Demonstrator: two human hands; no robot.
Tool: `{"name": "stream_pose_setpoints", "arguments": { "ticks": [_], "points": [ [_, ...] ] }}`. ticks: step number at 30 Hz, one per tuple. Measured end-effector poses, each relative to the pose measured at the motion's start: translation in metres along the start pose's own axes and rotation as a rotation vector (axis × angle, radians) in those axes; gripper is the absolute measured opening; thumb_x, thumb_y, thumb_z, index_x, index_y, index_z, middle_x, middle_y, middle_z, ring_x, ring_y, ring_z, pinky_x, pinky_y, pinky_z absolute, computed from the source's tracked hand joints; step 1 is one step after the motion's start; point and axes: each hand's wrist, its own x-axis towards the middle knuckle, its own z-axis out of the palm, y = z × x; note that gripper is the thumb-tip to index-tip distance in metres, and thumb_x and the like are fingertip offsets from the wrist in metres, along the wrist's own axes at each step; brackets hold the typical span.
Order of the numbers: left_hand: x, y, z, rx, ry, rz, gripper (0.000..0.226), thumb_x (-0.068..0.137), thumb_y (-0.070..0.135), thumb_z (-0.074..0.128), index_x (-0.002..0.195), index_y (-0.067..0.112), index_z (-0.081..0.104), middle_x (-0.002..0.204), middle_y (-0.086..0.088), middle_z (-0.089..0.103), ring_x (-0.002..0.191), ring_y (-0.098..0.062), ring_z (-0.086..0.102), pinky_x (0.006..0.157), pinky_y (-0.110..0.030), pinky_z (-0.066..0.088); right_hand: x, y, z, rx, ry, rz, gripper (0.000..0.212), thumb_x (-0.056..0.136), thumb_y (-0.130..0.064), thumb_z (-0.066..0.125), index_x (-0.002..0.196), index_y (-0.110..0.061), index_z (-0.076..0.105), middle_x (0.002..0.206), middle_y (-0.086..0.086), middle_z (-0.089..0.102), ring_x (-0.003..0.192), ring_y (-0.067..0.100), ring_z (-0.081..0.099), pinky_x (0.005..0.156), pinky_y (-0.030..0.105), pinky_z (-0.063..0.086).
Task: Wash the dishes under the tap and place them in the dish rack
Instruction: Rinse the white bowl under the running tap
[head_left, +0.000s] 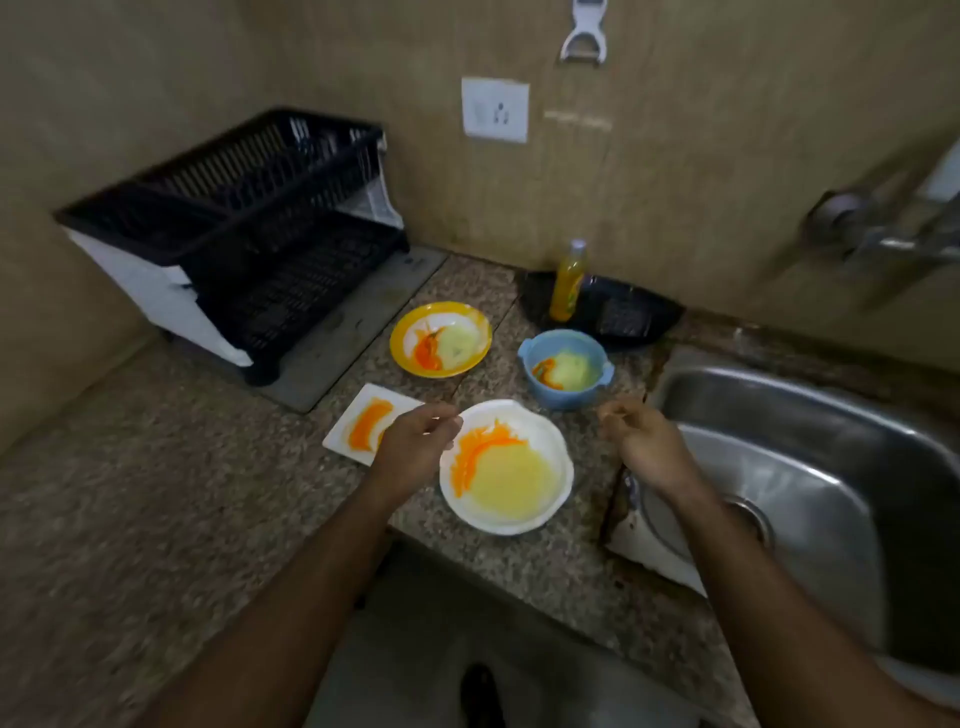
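Since all four dishes are soiled on the tabletop (156, 493), nothing looks washed: white bowl (506, 467) centre, dish rack (234, 223) at ten o'clock. Left hand (415, 441) and right hand (636, 434) hover loosely curled, holding nothing.

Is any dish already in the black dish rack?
No, the dish rack shows bare tiers, and all four dirty dishes, including the white bowl, sit on the counter.
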Motion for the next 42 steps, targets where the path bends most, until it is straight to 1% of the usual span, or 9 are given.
{"name": "stream_pose_setpoints", "arguments": {
  "ticks": [4, 9, 13, 19, 22, 27, 33, 39, 42],
  "points": [
    [0.004, -0.012, -0.001, 0.335, 0.086, -0.053, 0.035, 0.093, 0.036, 0.062, 0.121, 0.015, 0.066, 0.117, -0.005, 0.068, 0.107, -0.022, 0.063, 0.091, -0.034, 0.047, 0.010, 0.003, 0.024, -0.251, -0.175, 0.011, 0.033, 0.100, -0.037, 0.046, 0.087, -0.009, 0.060, 0.086, 0.009, 0.062, 0.083, 0.026, 0.059, 0.078, 0.042, 0.049],
    [0.006, -0.027, 0.011, 0.497, 0.105, -0.102, 0.031, 0.096, 0.036, 0.054, 0.103, 0.010, 0.069, 0.100, -0.006, 0.069, 0.098, -0.026, 0.063, 0.074, -0.029, 0.042, 0.026, 0.017, 0.052, -0.471, -0.339, -0.007, 0.022, 0.096, -0.043, 0.052, 0.097, -0.022, 0.046, 0.092, -0.004, 0.054, 0.091, 0.024, 0.057, 0.073, 0.035, 0.044],
    [0.013, -0.032, 0.025, 0.542, 0.036, -0.138, 0.027, 0.097, 0.032, 0.053, 0.078, 0.013, 0.053, 0.079, -0.001, 0.057, 0.086, -0.026, 0.060, 0.065, -0.031, 0.039, 0.033, 0.024, 0.061, -0.482, -0.337, -0.013, 0.033, 0.097, -0.034, 0.050, 0.125, -0.015, 0.051, 0.114, 0.007, 0.062, 0.102, 0.027, 0.059, 0.078, 0.034, 0.046],
    [0.017, -0.027, 0.033, 0.554, -0.019, -0.153, 0.024, 0.090, 0.027, 0.058, 0.078, 0.007, 0.054, 0.077, -0.006, 0.058, 0.080, -0.025, 0.059, 0.065, -0.035, 0.044, 0.030, 0.032, 0.050, -0.331, -0.362, -0.040, 0.031, 0.092, -0.017, 0.048, 0.121, -0.014, 0.057, 0.108, 0.011, 0.066, 0.095, 0.028, 0.060, 0.078, 0.037, 0.051],
    [0.018, -0.022, 0.042, 0.466, -0.041, -0.105, 0.039, 0.079, 0.041, 0.051, 0.086, 0.006, 0.066, 0.083, -0.014, 0.068, 0.076, -0.025, 0.065, 0.069, -0.045, 0.055, 0.026, 0.037, 0.028, -0.302, -0.320, -0.049, 0.030, 0.094, -0.015, 0.048, 0.121, -0.014, 0.059, 0.108, 0.010, 0.067, 0.092, 0.026, 0.061, 0.075, 0.034, 0.051],
    [0.023, 0.020, 0.092, 0.189, -0.155, -0.106, 0.026, 0.098, 0.040, 0.054, 0.101, 0.018, 0.068, 0.089, -0.006, 0.071, 0.075, -0.021, 0.070, 0.056, -0.040, 0.061, 0.026, 0.054, -0.037, -0.218, -0.188, -0.075, 0.031, 0.090, -0.012, 0.053, 0.119, -0.012, 0.065, 0.105, 0.007, 0.070, 0.096, 0.026, 0.064, 0.073, 0.030, 0.047],
    [0.038, 0.077, 0.183, 0.233, -0.234, 0.084, 0.038, 0.101, 0.047, 0.043, 0.098, 0.022, 0.071, 0.095, -0.002, 0.073, 0.090, -0.018, 0.069, 0.083, -0.041, 0.055, 0.034, 0.092, -0.136, -0.173, -0.098, -0.012, 0.018, 0.088, -0.011, 0.052, 0.093, -0.021, 0.066, 0.087, 0.000, 0.070, 0.080, 0.021, 0.065, 0.064, 0.032, 0.051],
    [0.059, 0.135, 0.262, 0.290, -0.240, 0.223, 0.029, 0.102, 0.045, 0.041, 0.096, 0.028, 0.064, 0.095, 0.001, 0.068, 0.091, -0.018, 0.063, 0.076, -0.029, 0.045, 0.049, 0.126, -0.220, 0.010, 0.049, 0.117, 0.020, 0.095, -0.026, 0.054, 0.086, -0.018, 0.070, 0.076, -0.003, 0.071, 0.069, 0.014, 0.066, 0.071, 0.043, 0.056],
    [0.074, 0.153, 0.294, 0.289, -0.264, 0.282, 0.030, 0.102, 0.042, 0.042, 0.092, 0.024, 0.064, 0.090, -0.001, 0.068, 0.090, -0.021, 0.065, 0.073, -0.028, 0.044, 0.061, 0.139, -0.255, 0.166, 0.302, 0.214, 0.023, 0.092, -0.038, 0.054, 0.086, -0.021, 0.068, 0.082, 0.000, 0.071, 0.077, 0.021, 0.065, 0.080, 0.048, 0.053]
  ]
}}
